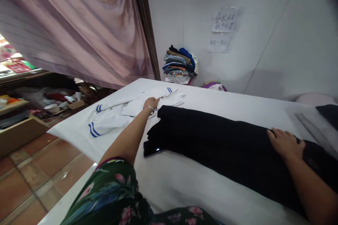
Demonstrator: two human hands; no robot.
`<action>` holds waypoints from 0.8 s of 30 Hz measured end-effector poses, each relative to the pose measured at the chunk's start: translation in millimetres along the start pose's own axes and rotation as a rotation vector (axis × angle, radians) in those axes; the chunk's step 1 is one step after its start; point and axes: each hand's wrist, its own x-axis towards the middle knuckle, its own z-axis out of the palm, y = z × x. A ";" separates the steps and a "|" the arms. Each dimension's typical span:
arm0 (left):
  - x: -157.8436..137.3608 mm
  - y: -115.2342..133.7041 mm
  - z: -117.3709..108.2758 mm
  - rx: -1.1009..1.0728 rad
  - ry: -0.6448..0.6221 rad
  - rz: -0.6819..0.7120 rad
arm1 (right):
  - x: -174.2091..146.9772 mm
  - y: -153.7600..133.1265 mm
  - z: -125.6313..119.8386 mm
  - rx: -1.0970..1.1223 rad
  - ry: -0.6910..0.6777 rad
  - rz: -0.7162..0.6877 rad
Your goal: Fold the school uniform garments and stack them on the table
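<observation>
Leaning over the white surface (237, 107), the person has a flowered sleeve (105, 190) closest to me, on the near side of the black garment (211, 137); if that arm swung low, the loose cloth could ruck the fabric. The black garment lies stretched lengthwise on the surface, and the right hand (286, 144) rests palm down towards its right end, fingers slightly spread, gripping nothing that I can see. Were that palm to bear down while the other end got pulled, creases could run right across. What worries me most is the glossy dark device (153, 150), perhaps a phone, poking out from under the black garment's near left corner: a tug on the cloth could drag it along, and black against black makes it easy to miss. Just off the black garment's left end is the left hand (151, 104), over the white garment (113, 123), fingers drawn close together; whether they pinch cloth I cannot tell. That striped-cuffed piece lies left of the black garment and so near it that a careless grab might catch both. Farther off, beyond the black garment, a pile of clothes (181, 63) stands by the wall (253, 14), uneven enough to slump if knocked.
</observation>
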 end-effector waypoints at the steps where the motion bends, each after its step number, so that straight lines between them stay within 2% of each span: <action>1: -7.3 -4.5 -1.7 -0.007 -0.034 0.011 | 0.6 0.3 0.4 -0.003 0.001 -0.001; 5: -40.4 -20.0 0.8 -0.024 -0.196 0.051 | 2.7 1.8 2.3 -0.009 -0.006 -0.001; 7: -54.4 -27.0 4.5 -0.072 -0.227 0.068 | 2.8 2.3 2.9 -0.003 -0.005 -0.002; 12: -75.9 -34.4 14.9 -0.040 -0.143 0.010 | 1.5 1.4 2.1 0.013 0.022 -0.006; 15: -82.8 -24.0 26.0 -0.027 -0.173 0.054 | 1.5 0.3 0.9 0.025 0.013 0.002; 18: -84.7 -9.5 36.3 -0.067 -0.119 0.072 | 1.2 -0.6 0.0 0.035 0.012 0.022; 21: -82.6 -4.6 36.7 -0.095 -0.069 0.059 | -0.3 -1.1 -1.3 0.048 0.010 0.012; 24: -80.3 -12.2 30.3 -0.101 -0.023 0.047 | -2.3 -1.4 -3.0 0.054 0.000 -0.002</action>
